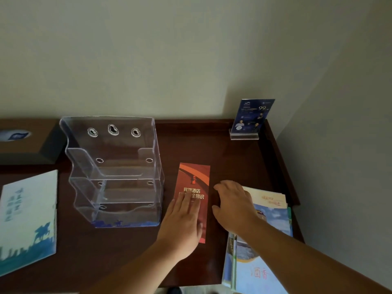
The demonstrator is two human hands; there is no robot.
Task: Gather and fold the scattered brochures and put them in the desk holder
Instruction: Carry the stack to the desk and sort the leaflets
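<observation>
A narrow folded red brochure (pixel 194 181) lies flat on the dark wooden desk (pixel 233 158), just right of a clear tiered plastic holder (pixel 114 172). My left hand (pixel 182 221) presses flat on the lower half of the red brochure, fingers straight. My right hand (pixel 233 204) hovers or rests with relaxed fingers beside the brochure's right edge, partly over a pile of pale blue brochures (pixel 269 221) at the desk's right front. Another pale blue brochure (pixel 27 219) lies at the left front. No brochure shows in the holder's tiers.
A tissue box (pixel 27 143) sits at the back left. A small blue sign in a clear stand (pixel 250 119) is at the back right corner. Walls close the desk in behind and to the right.
</observation>
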